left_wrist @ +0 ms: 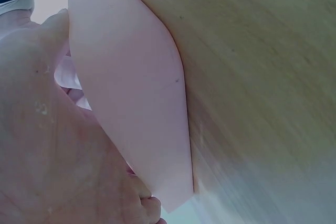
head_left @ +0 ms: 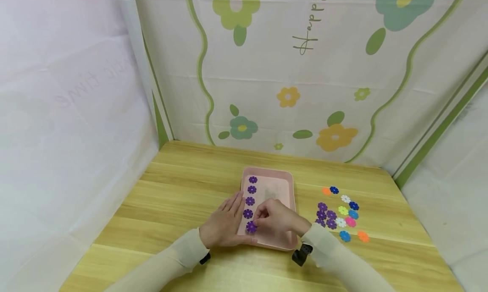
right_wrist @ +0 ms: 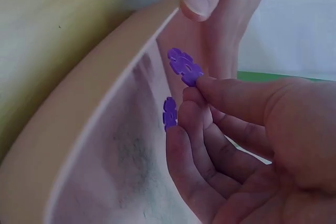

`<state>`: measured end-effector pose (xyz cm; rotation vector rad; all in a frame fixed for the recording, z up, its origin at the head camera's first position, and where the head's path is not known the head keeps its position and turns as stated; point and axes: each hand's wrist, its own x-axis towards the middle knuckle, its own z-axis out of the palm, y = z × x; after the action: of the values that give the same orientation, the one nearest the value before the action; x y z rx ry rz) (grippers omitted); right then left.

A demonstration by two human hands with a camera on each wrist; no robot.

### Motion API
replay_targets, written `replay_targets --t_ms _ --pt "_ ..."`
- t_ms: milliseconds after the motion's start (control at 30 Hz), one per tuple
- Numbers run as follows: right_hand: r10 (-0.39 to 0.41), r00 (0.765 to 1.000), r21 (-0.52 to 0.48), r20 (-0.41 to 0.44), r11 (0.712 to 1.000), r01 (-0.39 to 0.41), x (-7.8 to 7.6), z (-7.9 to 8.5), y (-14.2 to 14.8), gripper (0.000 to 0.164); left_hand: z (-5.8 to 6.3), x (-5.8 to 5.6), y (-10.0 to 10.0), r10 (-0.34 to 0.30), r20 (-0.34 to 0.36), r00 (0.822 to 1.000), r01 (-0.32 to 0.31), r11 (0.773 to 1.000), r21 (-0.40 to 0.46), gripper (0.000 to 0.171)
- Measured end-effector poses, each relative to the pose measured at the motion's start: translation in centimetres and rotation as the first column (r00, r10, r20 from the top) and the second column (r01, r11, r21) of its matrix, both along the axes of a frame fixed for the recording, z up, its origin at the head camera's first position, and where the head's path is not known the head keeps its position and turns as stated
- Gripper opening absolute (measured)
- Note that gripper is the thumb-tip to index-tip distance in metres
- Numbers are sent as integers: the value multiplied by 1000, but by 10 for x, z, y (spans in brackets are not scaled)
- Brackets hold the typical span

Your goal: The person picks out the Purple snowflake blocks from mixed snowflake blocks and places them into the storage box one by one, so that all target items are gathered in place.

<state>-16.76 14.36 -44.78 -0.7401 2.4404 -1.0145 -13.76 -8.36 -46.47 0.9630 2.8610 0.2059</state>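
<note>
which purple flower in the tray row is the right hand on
The nearest one, at the row's end closest to the person. The right hand pinches it; the other four lie untouched farther up the pink tray.

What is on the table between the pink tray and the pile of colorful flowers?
Nothing. In the head view, only bare wooden table shows between the pink tray and the colorful flowers to its right.
</note>
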Motion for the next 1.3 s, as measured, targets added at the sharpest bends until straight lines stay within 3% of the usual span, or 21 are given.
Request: replay_targets --t_ms 633,967,1300 --pt "-76 997 12 22 997 76 3 -24 -11 10 0 0 1 -11 8 1000 11 1000 0 118" --pt "-118 992 30 -49 992 120 -6 -3 15 2 -1 -1 2 16 17 1000 -16 1000 -11 122" --pt "-196 968 101 -154 972 213 -21 26 88 4 1 -2 3 13 41 999 -13 1000 -2 121"
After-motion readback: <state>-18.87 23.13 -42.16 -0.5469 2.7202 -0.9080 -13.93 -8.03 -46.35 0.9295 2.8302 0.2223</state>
